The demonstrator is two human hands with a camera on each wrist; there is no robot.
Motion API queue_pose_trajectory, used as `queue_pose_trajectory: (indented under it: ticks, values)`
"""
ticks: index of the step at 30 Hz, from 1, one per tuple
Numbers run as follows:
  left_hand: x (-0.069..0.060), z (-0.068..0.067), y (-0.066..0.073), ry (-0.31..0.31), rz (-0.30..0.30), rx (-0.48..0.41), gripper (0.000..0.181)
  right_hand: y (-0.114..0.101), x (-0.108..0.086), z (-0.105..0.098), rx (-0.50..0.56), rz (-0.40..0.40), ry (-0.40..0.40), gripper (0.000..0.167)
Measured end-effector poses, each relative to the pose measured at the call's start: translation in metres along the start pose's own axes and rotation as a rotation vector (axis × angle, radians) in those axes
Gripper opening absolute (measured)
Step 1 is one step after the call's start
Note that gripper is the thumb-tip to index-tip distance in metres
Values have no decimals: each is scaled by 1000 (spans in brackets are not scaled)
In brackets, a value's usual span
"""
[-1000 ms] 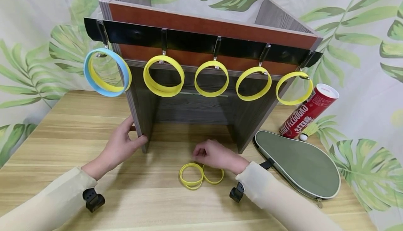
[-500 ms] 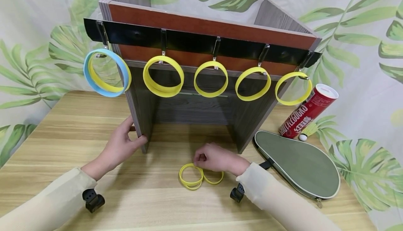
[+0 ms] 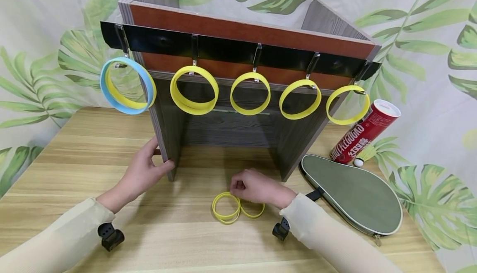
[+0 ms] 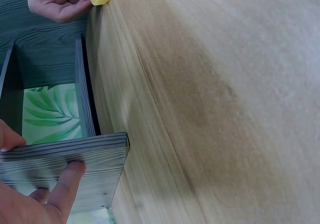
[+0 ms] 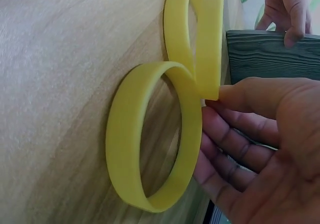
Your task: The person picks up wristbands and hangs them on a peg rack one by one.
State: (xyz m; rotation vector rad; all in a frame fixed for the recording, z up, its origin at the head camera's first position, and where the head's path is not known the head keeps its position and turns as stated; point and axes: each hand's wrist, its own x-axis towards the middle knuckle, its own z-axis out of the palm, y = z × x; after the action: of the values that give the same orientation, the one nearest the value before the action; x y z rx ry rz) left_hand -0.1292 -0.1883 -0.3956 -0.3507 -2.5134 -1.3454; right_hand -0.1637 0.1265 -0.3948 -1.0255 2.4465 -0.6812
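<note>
My left hand [image 3: 143, 171] grips the left side panel [image 3: 172, 134] of a grey wood-grain stand, thumb on its front edge and fingers behind. In the left wrist view, fingers lie on both faces of that panel [image 4: 102, 171]. On the table between the stand's legs, my right hand [image 3: 257, 187] pinches the edge of a yellow wristband [image 5: 209, 44] between thumb and forefinger. Another yellow wristband [image 5: 122, 139] stands on edge against it, beside the right fingers. In the head view, the right hand partly covers the yellow bands.
Above the hands, a black strip [image 3: 223, 47] carries hooks with several yellow wristbands [image 3: 193, 107] and a blue one [image 3: 108, 93] at the left. To the right are a green paddle case [image 3: 352, 194], a red shuttlecock tube [image 3: 359, 136] and a shuttlecock [image 3: 363, 157].
My right hand has come slightly down and right onto the yellow wristbands. The edge of the left-hand band has tipped up slightly at the fingertips. The left hand stays put.
</note>
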Motion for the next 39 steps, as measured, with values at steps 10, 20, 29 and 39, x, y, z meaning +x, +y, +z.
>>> queue_pose_trajectory:
  ticks: [10,20,29,39]
  values:
    - [0,0,0,-2,2,4,62,3,1,-3,115,40,56,11]
    - [0,0,-1,8,9,19,62,16,3,-6,516,108,24,16]
    - [1,0,1,-12,-9,10,60,21,-2,-11,609,173,-95,26]
    - [0,1,0,-3,-6,-14,63,19,-8,-15,652,121,-93,26]
